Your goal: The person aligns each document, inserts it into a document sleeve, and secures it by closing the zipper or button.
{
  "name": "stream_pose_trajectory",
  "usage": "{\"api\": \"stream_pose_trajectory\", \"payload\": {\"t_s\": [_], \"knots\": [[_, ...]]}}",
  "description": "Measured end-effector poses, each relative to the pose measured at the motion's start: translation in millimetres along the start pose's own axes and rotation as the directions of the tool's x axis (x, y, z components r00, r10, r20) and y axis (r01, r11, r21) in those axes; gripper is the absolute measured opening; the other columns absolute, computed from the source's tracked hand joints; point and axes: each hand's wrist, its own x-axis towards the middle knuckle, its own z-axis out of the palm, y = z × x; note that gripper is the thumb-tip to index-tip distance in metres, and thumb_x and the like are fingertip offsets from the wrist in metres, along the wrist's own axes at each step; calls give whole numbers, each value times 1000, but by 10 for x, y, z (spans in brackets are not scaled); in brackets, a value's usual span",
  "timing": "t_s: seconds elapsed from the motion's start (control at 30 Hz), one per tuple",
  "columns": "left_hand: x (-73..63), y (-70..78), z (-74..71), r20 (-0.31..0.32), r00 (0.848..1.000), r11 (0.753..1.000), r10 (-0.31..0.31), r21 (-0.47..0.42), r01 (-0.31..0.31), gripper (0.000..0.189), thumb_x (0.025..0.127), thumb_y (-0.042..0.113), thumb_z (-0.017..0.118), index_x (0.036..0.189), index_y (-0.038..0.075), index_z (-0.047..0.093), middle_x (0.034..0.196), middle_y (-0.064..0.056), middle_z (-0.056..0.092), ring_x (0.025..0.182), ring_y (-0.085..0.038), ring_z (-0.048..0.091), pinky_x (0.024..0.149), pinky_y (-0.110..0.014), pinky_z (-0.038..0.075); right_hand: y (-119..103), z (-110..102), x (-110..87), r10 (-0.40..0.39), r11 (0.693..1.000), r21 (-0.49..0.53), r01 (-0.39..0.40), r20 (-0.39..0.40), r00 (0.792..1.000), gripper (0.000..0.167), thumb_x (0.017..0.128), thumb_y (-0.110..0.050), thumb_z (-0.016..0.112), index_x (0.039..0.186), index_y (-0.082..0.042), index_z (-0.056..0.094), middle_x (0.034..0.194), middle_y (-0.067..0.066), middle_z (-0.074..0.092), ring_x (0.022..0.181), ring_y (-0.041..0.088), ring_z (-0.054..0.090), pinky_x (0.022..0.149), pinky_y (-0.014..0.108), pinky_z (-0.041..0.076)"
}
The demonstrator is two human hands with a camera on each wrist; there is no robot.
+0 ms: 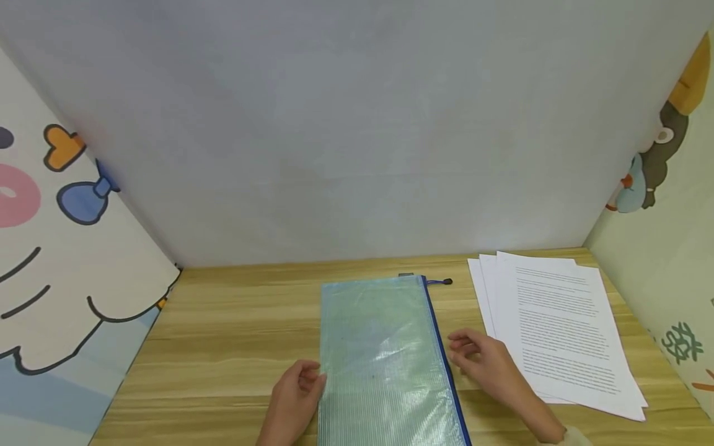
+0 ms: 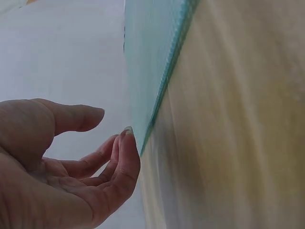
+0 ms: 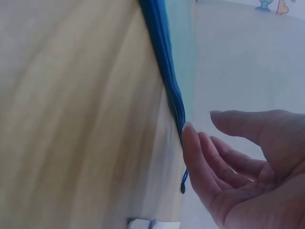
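Observation:
A translucent light-green zipper pouch (image 1: 385,353) lies flat on the wooden table, its dark blue zipper (image 1: 446,359) running down the right side. At the far right corner a blue cord pull with a black end (image 1: 448,282) sticks out. My left hand (image 1: 294,396) is beside the pouch's left edge, fingers loosely bent, thumb apart from them. Close to the zipper edge is my right hand (image 1: 485,362), thumb and fingers parted with nothing between them. Both wrist views show the hands with gaps between thumb and fingers, fingertips near the pouch's edges (image 2: 164,78).
Several printed paper sheets (image 1: 563,328) lie in a loosely fanned stack right of the pouch, partly behind my right forearm. A pale wall (image 1: 357,136) stands at the table's back, with cartoon-patterned panels (image 1: 72,260) on both sides.

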Motion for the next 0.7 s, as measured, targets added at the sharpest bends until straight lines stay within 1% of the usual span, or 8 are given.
{"api": "stream_pose_trajectory", "payload": {"t_s": [0.23, 0.37, 0.47, 0.53, 0.7], "knots": [[42, 48, 17, -29, 998, 998, 63, 1, -63, 19, 94, 10, 73, 108, -1, 67, 92, -3, 65, 83, -17, 63, 73, -28, 55, -9, 2, 139, 0, 999, -34, 0, 0, 1000, 25, 89, 1, 76, 113, 3, 69, 99, 7, 72, 87, 20, 70, 78, 28, 59], [64, 59, 32, -29, 996, 996, 80, -28, -81, 18, 94, 10, 73, 107, -1, 68, 94, -4, 66, 85, -17, 64, 73, -27, 56, -11, 4, 215, -24, 998, -57, 23, -10, 1000, 26, 89, 2, 76, 113, 4, 68, 100, 9, 72, 89, 22, 70, 81, 35, 60], [78, 69, 52, -18, 996, 995, 89, -50, -90, 16, 94, 10, 73, 106, 0, 68, 96, -5, 67, 86, -18, 65, 73, -27, 56, -6, 7, 277, -43, 996, -81, 42, -19, 999, 25, 89, 2, 76, 113, 3, 68, 101, 11, 73, 89, 23, 70, 83, 41, 59], [87, 80, 69, -3, 995, 994, 102, -49, -102, 15, 95, 11, 72, 105, 1, 69, 98, -6, 67, 86, -19, 65, 72, -26, 55, -4, 10, 317, -54, 994, -93, 52, -23, 998, 25, 89, 2, 76, 113, 3, 68, 102, 12, 73, 89, 24, 71, 83, 44, 59], [108, 130, 116, 44, 992, 992, 122, -16, -122, 13, 97, 13, 70, 105, 2, 69, 102, -8, 67, 89, -18, 63, 72, -26, 52, -9, 16, 418, -65, 993, -105, 62, -25, 998, 26, 88, 2, 76, 113, 5, 67, 106, 17, 72, 91, 29, 72, 84, 49, 58]]}}
